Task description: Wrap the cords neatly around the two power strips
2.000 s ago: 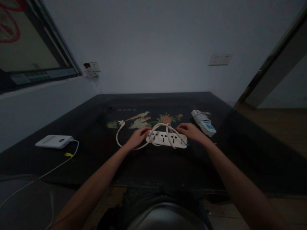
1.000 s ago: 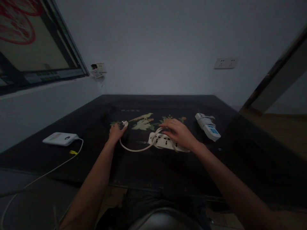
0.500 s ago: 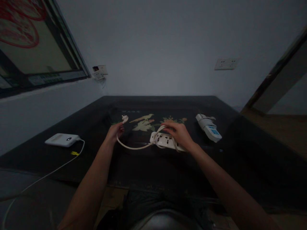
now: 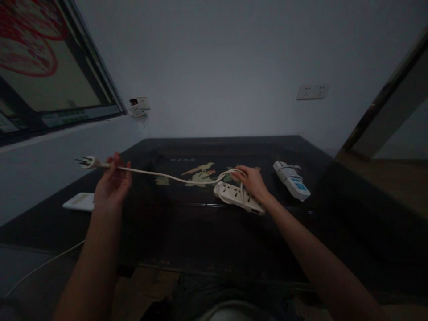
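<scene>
My left hand (image 4: 113, 183) is raised at the left, closed round the white power cord (image 4: 160, 175) just behind its plug (image 4: 87, 162), whose prongs point left. From there the cord runs nearly straight to the white power strip (image 4: 236, 195) on the dark table. My right hand (image 4: 250, 180) pinches loops of the cord above the strip. Some loops still cross the strip's sockets, and its right end lies below my right wrist.
A second power strip (image 4: 291, 180), wrapped in its grey cord, lies at the right of the black table (image 4: 200, 240). A white device (image 4: 78, 202) is partly behind my left hand. Wall sockets (image 4: 312, 92) are at the back right; a loose socket (image 4: 138, 107) hangs at the back left.
My left hand has moved left and up with the plug, drawing the cord from a slack curve to nearly straight. My right hand has stayed by the strip, which shifted slightly right.
</scene>
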Action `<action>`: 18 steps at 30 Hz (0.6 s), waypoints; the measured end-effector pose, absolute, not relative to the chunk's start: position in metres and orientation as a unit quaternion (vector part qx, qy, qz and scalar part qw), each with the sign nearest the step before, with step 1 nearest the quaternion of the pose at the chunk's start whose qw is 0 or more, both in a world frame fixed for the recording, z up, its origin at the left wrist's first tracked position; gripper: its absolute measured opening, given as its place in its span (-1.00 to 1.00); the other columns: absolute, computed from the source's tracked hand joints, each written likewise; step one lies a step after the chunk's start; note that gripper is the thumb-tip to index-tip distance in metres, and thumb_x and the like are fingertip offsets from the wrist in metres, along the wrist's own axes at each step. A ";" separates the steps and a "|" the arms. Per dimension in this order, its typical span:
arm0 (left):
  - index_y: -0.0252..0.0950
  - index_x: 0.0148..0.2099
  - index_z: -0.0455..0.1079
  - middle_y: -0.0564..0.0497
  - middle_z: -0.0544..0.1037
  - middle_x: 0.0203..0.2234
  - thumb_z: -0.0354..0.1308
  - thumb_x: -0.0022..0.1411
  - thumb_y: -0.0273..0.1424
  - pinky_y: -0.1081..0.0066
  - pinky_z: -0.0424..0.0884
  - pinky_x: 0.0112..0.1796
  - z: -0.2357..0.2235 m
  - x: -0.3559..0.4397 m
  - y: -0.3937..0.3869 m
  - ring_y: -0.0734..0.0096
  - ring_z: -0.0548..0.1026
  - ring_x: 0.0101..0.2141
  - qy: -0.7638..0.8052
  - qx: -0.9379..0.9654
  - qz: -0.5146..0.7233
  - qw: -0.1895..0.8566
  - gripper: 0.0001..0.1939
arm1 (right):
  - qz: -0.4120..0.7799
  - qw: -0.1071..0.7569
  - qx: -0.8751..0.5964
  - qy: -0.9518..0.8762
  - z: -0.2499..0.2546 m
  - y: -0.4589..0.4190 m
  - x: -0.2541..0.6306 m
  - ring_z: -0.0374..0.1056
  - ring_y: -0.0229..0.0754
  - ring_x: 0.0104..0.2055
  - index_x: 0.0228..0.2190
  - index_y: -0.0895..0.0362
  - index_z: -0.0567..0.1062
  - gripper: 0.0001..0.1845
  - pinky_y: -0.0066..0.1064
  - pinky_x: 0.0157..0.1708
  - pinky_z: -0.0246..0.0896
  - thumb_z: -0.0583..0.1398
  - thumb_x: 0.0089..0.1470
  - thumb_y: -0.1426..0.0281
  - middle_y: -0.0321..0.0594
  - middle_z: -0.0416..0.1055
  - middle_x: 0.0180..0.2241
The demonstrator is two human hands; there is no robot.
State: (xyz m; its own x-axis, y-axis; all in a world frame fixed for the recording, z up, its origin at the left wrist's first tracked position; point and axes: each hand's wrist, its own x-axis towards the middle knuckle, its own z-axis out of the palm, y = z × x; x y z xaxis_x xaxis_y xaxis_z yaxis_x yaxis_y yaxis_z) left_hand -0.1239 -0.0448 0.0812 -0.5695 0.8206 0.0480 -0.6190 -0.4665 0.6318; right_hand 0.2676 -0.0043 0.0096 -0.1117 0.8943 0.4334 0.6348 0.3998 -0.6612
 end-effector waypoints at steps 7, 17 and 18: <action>-0.31 -0.18 0.20 0.13 0.58 -0.35 0.13 0.12 -0.66 0.32 0.56 -0.24 0.097 -0.090 -0.059 0.52 0.58 -0.33 0.380 0.358 0.852 0.043 -0.74 | 0.166 0.418 -0.535 -0.716 0.001 0.008 0.266 0.46 -0.06 -0.20 -0.25 0.06 0.59 -0.78 -0.32 -0.19 0.26 0.20 0.10 0.26 -0.13 0.57 -0.26; -0.37 -0.30 0.43 0.07 0.58 -0.49 0.24 0.09 -0.43 0.38 0.51 -0.39 0.112 -0.056 -0.099 0.43 0.56 -0.50 0.410 0.550 0.705 -0.183 -0.88 | 0.179 0.426 -0.540 -0.703 -0.002 0.014 0.273 0.45 -0.09 -0.23 -0.25 0.08 0.58 -0.76 -0.34 -0.23 0.24 0.17 0.11 0.26 -0.14 0.57 -0.27; -0.36 -0.23 0.45 0.08 0.57 -0.50 0.19 0.15 -0.43 0.40 0.48 -0.38 0.113 -0.053 -0.107 0.46 0.55 -0.51 0.444 0.573 0.663 -0.188 -0.87 | 0.180 0.428 -0.541 -0.702 -0.003 0.014 0.274 0.44 -0.09 -0.23 -0.25 0.09 0.58 -0.76 -0.34 -0.23 0.24 0.18 0.10 0.26 -0.13 0.57 -0.26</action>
State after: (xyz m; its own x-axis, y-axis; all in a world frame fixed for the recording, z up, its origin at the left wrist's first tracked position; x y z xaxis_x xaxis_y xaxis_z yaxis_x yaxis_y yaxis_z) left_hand -0.0528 -0.1074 0.1131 -0.2718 0.2591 0.9268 0.7581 -0.5357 0.3720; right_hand 0.2737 0.0145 -0.0025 -0.0496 0.9125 0.4060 0.6051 0.3508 -0.7147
